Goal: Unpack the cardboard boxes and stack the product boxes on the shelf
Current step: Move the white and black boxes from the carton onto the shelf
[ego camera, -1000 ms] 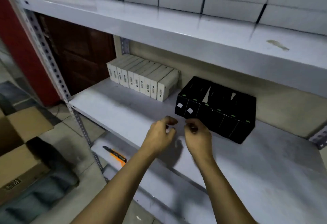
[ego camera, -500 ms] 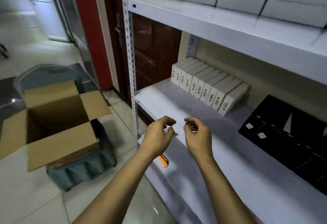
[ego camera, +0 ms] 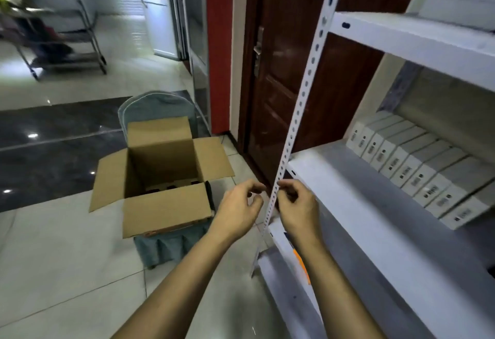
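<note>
Tiled floor [ego camera: 61, 266], brown open-flapped cardboard box [ego camera: 160, 175] on draped chair [ego camera: 166, 242].

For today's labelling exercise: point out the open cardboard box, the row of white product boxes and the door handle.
open cardboard box [ego camera: 163, 208]: head view, front flap.
row of white product boxes [ego camera: 417, 167]: head view, a middle box's top.
door handle [ego camera: 257, 49]: head view, metal lever.

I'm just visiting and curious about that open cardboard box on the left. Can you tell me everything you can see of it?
The cardboard box is plain brown corrugated card, upright, with all four top flaps folded open. It rests on the seat of a chair with a grey-blue fabric cover, which stands on the tiled floor, left of the shelf. Deep inside, near the bottom, a few dark shapes show, too shadowed to identify. Neither hand touches it.
</note>
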